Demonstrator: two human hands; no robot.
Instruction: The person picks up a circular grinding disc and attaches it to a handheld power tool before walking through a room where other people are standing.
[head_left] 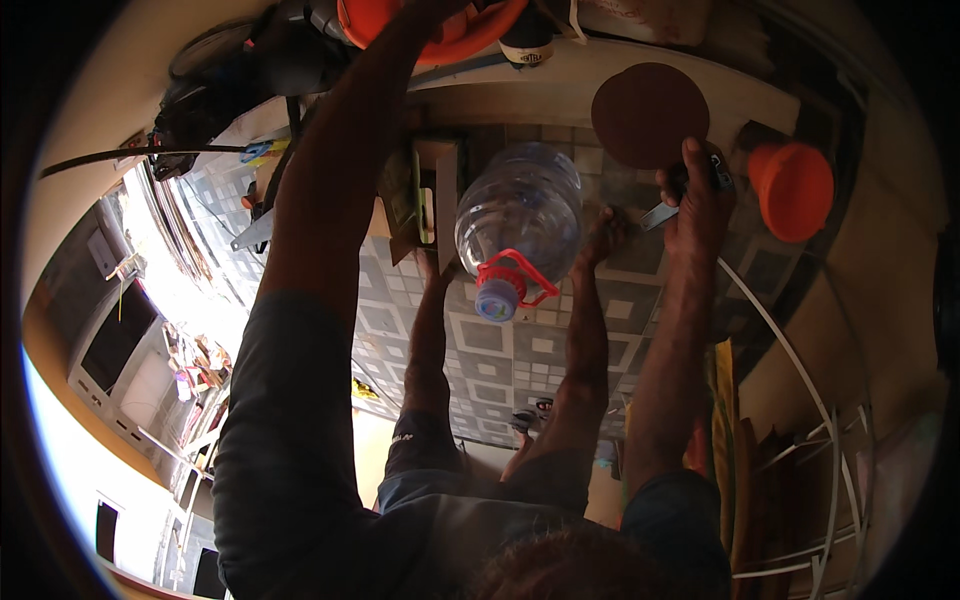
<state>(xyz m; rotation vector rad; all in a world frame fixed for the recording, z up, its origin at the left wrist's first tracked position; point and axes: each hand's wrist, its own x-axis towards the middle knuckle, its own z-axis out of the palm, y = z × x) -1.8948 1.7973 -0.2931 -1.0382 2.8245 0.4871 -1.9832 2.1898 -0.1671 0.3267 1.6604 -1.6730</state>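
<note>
Rm w/ grey-and-white patterned tile floor, dim overall, v. bright opening on the L side w/ clutter near it; black bag & thin metal blade upper L, open-topped cardboard box near the L foot. Main item: big clear plastic jug, on the floor b/w the person's feet, cap toward the body, red carry handle round the neck; can't tell if it's upright or lying, and neither hand is on it. R hand is off to the jug's R, fingers closed tight round the dark grip of a knife, its metal blade angled down-L toward the R foot. Brown disc just beyond that hand; can't tell if they touch. Orange round-mouthed container farther R, tipped toward the viewer. L arm's stretched well fwd, L hand at the top edge over an orange tub; fingers dark & partly cut off, so can't tell its grip. Small dark jar just beside the tub. Lower R: white cable curving down & a yellow strip near the R forearm.
</note>
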